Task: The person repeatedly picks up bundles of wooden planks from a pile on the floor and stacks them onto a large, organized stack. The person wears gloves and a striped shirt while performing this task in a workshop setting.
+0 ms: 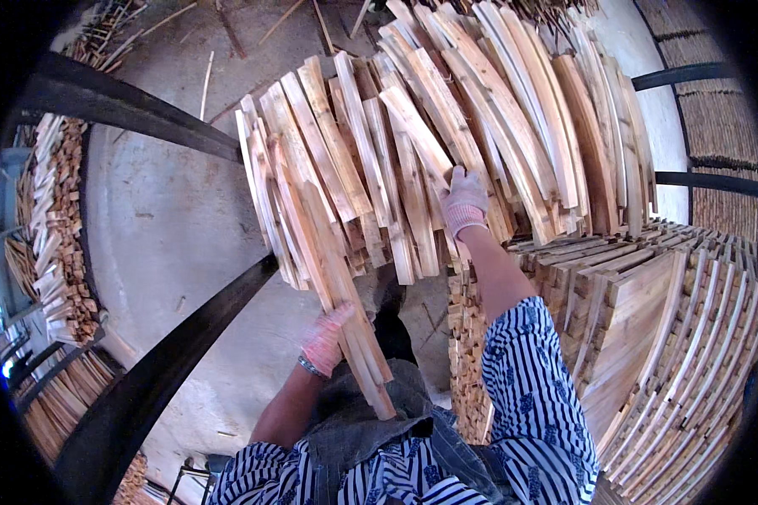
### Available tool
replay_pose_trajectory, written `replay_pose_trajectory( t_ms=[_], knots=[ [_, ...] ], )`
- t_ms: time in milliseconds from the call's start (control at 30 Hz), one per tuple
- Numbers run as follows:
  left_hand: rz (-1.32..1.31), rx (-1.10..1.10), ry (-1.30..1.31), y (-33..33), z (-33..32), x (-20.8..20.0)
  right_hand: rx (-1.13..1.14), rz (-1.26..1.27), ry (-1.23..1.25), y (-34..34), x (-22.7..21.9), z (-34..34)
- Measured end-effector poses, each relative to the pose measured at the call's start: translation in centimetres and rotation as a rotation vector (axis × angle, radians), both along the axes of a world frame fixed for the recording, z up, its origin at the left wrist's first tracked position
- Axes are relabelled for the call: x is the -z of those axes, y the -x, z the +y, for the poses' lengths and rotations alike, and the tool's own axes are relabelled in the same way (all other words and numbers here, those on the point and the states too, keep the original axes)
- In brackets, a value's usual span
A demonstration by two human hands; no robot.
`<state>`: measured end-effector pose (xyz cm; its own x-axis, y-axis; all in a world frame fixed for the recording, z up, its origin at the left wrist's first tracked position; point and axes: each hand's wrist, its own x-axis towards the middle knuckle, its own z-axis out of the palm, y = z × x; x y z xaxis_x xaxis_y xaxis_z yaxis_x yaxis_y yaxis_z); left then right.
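Observation:
A broad heap of pale wooden strips (455, 109) lies in front of me, most of them pointing away from me. My left hand (324, 338), in a pinkish work glove, is closed around the near part of a few long strips (349, 337) whose ends reach back toward my apron. Farther right and ahead, my right hand (465, 200), gloved the same way, grips the near end of a single wooden strip (417, 133). That strip lies aslant over the others in the heap. The fingertips of both hands are partly hidden by the wood.
Dark metal bars (177, 353) run in from the left beside the concrete floor (160, 219). At the right stands a large stack of boards (648, 328). More stacked wood (59, 236) lines the far left. Loose sticks (206, 84) lie on the floor ahead.

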<state>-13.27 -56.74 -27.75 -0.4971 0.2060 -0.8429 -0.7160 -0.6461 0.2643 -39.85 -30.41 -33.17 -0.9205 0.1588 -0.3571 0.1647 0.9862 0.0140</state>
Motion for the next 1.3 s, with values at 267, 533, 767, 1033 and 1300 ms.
replay_pose_trajectory(
  t_ms=[267,533,767,1033,1300],
  knots=[
    [0.296,0.008,0.220,0.6,-1.4,-2.9,-0.113,-0.385,0.304,-2.1,-5.5,1.3],
    [0.219,-0.171,-0.415,4.9,1.4,-9.5,0.002,-0.053,0.935,-18.8,-23.5,-5.2],
    [0.667,0.419,-0.194,5.8,10.3,-24.5,-0.005,0.627,0.969,-27.7,-34.4,-0.4],
    [1.173,0.888,-0.459,2.6,26.4,-37.4,-0.076,1.166,0.508,-37.9,-44.7,13.3],
    [1.494,1.130,-0.350,-2.7,44.5,-40.6,0.279,1.220,0.590,-46.0,-46.8,26.1]
  ],
)
